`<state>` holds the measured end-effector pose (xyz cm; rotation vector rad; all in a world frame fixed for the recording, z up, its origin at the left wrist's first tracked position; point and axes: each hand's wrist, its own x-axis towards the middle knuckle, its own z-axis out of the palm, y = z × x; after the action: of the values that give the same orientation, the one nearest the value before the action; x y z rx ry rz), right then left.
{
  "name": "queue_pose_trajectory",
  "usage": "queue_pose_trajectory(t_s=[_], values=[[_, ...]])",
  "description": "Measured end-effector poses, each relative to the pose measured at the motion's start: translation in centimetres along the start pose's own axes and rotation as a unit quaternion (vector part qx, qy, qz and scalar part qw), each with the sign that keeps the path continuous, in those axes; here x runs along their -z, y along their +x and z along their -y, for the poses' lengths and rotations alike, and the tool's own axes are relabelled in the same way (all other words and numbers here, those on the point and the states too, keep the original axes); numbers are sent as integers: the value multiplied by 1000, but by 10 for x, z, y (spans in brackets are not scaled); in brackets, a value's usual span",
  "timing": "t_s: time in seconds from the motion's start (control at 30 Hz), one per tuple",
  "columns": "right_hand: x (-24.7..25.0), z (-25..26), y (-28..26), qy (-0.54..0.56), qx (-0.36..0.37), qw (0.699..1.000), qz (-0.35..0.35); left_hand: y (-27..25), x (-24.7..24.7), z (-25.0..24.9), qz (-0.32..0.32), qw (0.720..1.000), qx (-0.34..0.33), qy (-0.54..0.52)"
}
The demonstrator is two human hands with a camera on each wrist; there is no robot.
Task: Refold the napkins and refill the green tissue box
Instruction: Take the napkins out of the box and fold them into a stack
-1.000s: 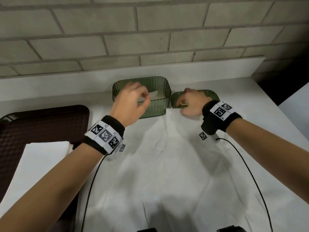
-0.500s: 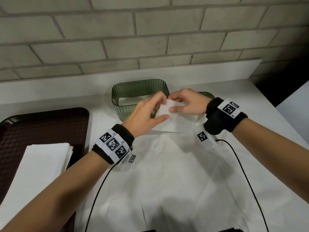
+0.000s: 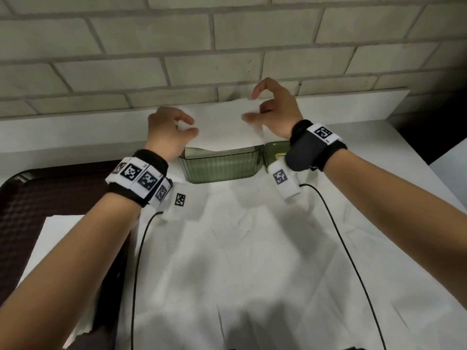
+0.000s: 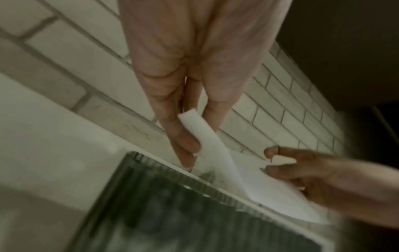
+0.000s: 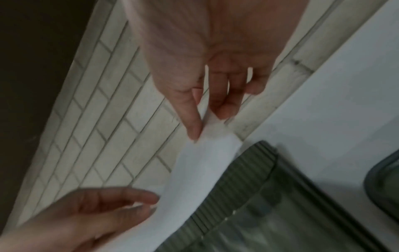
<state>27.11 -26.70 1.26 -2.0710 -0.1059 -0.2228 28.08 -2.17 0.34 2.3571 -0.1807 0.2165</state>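
A white napkin (image 3: 222, 125) is stretched flat in the air just above the ribbed green tissue box (image 3: 219, 165). My left hand (image 3: 192, 126) pinches its left end between thumb and fingers. My right hand (image 3: 252, 107) pinches its right end. In the left wrist view the left hand's fingertips (image 4: 187, 145) hold the napkin (image 4: 215, 153) over the box (image 4: 172, 204). The right wrist view shows thumb and finger (image 5: 194, 126) nipping the napkin (image 5: 194, 170) corner beside the box (image 5: 259, 204). The napkin hides the box's inside.
The green lid (image 3: 274, 152) lies right of the box. A dark brown tray (image 3: 38, 193) at left holds a stack of white napkins (image 3: 58, 238). Large crumpled unfolded napkins (image 3: 240, 248) cover the white table before the box. A brick wall and ledge stand behind.
Both hands met at a small folded napkin in front of the box, then rose and moved apart, opening it out above the box.
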Motion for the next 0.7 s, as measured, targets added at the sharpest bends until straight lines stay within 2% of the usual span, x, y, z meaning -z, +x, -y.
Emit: queue_pose_trajectory(t_s=[0.07,0.1,0.2,0.27,0.33,0.4,0.5,0.57,0.63,0.7], values=[[-15,1,8,-118,15,993,15,11,-5,1,59,994,7,93],[-20,1,11,-200,21,979,40,13,-7,1,90,987,14,136],[-31,2,8,-418,31,899,125,9,-12,-6,171,946,3,277],[-34,1,4,-495,26,854,158,3,-16,-12,210,917,-10,339],[-34,1,-1,-530,26,830,175,-3,-17,-17,227,899,-13,373],[-28,6,-7,-519,35,838,165,-9,-14,-20,217,896,-24,387],[-11,14,-21,-465,83,875,102,-26,-3,-23,136,921,-88,353],[-1,15,-35,-397,114,906,92,-44,3,-25,121,934,-137,308],[4,13,-55,-325,114,929,140,-68,7,-23,171,939,-151,256],[3,7,-78,-315,98,914,235,-95,6,-18,231,931,-143,244]])
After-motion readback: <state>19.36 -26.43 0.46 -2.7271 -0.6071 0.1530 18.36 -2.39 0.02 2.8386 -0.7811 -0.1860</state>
